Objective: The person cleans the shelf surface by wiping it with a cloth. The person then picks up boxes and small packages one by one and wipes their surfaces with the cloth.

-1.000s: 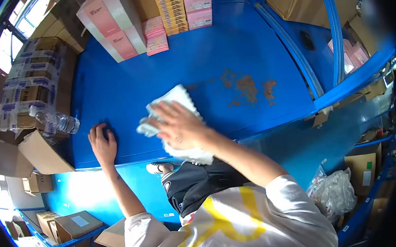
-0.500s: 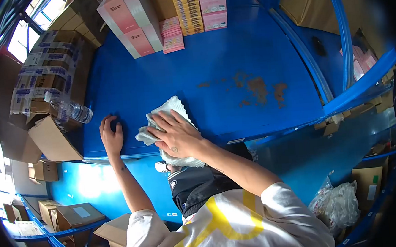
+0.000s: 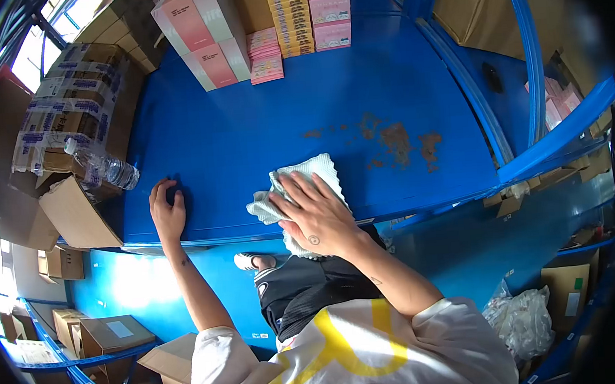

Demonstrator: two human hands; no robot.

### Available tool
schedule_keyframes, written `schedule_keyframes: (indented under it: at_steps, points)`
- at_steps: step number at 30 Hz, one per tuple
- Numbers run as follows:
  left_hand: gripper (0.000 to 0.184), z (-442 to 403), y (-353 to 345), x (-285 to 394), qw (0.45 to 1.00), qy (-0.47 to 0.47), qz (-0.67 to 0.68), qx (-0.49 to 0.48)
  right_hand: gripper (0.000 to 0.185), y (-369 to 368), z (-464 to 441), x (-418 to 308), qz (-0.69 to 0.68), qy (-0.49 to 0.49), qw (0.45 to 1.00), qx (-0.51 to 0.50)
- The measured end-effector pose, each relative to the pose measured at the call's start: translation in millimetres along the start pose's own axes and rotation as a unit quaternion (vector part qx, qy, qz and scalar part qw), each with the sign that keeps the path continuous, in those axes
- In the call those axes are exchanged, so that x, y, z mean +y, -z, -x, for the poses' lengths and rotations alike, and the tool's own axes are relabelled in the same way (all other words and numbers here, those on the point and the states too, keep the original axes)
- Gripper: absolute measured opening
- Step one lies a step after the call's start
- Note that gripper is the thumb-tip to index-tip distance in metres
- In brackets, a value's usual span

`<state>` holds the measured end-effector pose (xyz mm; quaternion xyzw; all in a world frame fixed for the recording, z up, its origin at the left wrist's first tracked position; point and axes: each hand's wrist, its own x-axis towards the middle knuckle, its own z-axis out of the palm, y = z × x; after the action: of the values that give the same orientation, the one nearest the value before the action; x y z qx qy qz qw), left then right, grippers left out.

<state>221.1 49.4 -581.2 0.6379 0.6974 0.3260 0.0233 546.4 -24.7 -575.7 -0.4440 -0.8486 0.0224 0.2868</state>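
My right hand [image 3: 316, 213] lies flat with fingers spread on a pale, crumpled cloth [image 3: 324, 171], pressing it against the blue shelf surface [image 3: 239, 125] near the front edge. Part of the cloth hangs over that edge. To the left, my left hand [image 3: 167, 209] rests on the same surface by the edge, empty, its fingers slightly bent and the thumb apart. Brown stains [image 3: 395, 139] mark the blue surface to the right of the cloth and farther back.
Pink and white boxes [image 3: 204, 46], pink packets [image 3: 265, 56] and yellow boxes [image 3: 292, 18] stand at the back. A taped carton [image 3: 70, 109] and a plastic bottle [image 3: 109, 166] are at left. Blue uprights [image 3: 468, 95] rise at right. A plastic bag [image 3: 523, 323] sits lower right.
My right hand and the cloth have slid to the right along the front of the shelf. My left hand has stayed near the same spot by the edge.
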Motion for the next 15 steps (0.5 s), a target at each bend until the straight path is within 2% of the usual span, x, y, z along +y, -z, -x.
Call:
schedule_keyframes:
  at_steps: [5,9,15]
  points:
    - [0.031,2.3,-1.5,6.8,1.0,0.005,-0.011,0.014,0.046,9.7,6.4,3.4,-0.001,-0.008,1.0,0.003]
    - [0.038,1.2,-15.9,-4.5,0.986,-0.054,-0.154,-0.017,0.047,18.0,14.9,12.5,0.026,-0.026,0.999,-0.009]
    - [0.044,0.3,-12.9,-4.9,0.989,-0.027,-0.138,-0.052,0.045,20.7,25.1,19.9,0.032,-0.043,0.998,0.013]
